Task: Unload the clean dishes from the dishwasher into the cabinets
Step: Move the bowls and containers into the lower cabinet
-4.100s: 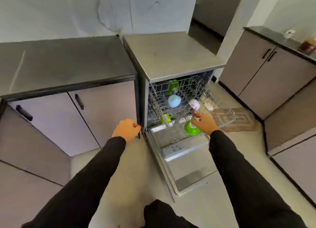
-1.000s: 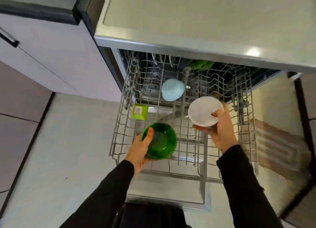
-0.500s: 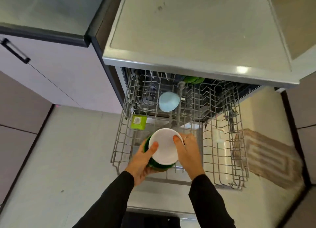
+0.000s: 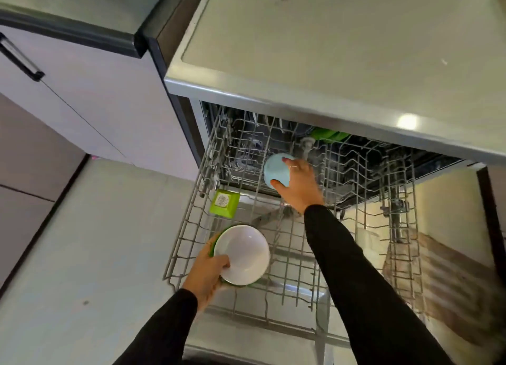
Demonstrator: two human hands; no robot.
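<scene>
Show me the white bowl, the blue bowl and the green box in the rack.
white bowl (image 4: 242,255), head view, on its inner surface.
blue bowl (image 4: 276,170), head view, on its upturned outer side.
green box (image 4: 224,202), head view, on its labelled top face.

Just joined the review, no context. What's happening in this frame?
A person is unloading a dishwasher with its wire rack pulled out. The left hand holds a white bowl nested in a green bowl, above the rack's front corner. The right hand grips a light blue bowl farther back. A green item remains at the rack's rear.
</scene>
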